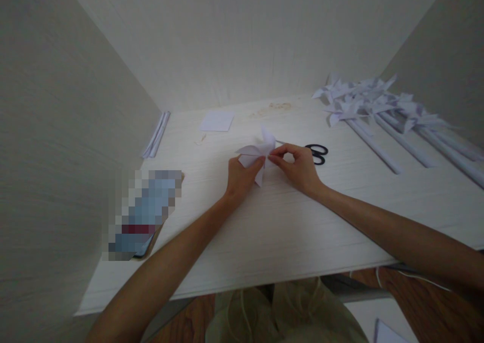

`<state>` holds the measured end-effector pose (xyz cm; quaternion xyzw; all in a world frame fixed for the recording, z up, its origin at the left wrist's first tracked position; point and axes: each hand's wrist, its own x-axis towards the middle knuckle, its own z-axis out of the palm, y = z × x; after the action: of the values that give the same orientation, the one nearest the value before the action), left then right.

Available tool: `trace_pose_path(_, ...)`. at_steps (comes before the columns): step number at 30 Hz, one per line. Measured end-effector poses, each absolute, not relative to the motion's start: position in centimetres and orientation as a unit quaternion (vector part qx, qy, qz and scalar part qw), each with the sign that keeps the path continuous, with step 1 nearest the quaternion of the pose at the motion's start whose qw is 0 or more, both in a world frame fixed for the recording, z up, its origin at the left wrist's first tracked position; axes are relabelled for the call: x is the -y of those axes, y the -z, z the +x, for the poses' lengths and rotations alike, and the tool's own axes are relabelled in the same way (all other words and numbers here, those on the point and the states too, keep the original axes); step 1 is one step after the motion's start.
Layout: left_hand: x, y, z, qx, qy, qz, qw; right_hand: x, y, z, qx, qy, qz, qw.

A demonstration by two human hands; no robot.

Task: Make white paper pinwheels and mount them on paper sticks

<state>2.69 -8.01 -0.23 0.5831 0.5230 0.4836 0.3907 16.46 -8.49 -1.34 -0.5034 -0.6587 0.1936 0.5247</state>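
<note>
Over the middle of the table, a white paper pinwheel (254, 152) with folded, pointed blades is gripped by my left hand (242, 174), its thumb pressed near the centre. My right hand (297, 165) pinches with thumb and forefinger at the pinwheel's centre; anything tiny between those fingertips is too small to make out. Just behind my right hand lies a pair of scissors (319, 154) with black handles, its blades mostly hidden by the hand.
Several finished-looking pinwheels (346, 109) on rolled paper sticks (378, 149) lie at the right. A white paper square (217, 121) sits at the back, and rolled paper (156, 134) rests by the left wall. A phone (151, 212), blurred out, leans at the left.
</note>
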Motion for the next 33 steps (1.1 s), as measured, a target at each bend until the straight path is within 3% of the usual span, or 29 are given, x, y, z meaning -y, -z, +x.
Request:
trace_pose_path(5, 8.0, 0.3, 2.6, -0.511, -0.485, 0.581, 0.408, 8.0, 1.7, 16.6, 0.618, -0.210, -0.510, 0.560)
trace_pose_path(8, 7.9, 0.4, 2.6, -0.502, -0.487, 0.581, 0.416, 7.5, 2.1, 16.8, 0.583, -0.312, -0.482, 0.574)
trace_pose_path(12, 7.8, 0.4, 2.5, -0.500, -0.481, 0.589, 0.414, 7.1, 2.4, 17.1, 0.553, -0.459, -0.431, 0.545)
trace_pose_path(20, 7.6, 0.5, 2.3, -0.501, -0.453, 0.586, 0.447, 7.2, 1.6, 17.6, 0.517, -0.529, -0.438, 0.511)
trace_pose_path(29, 6.4, -0.9, 0.8, -0.383, -0.298, 0.548, 0.681, 6.8, 0.6, 19.1, 0.551, -0.603, -0.425, 0.390)
trace_pose_path(33, 6.3, -1.4, 0.6, -0.371, -0.227, 0.564, 0.702, 6.9, 0.7, 19.7, 0.608, -0.603, -0.410, 0.314)
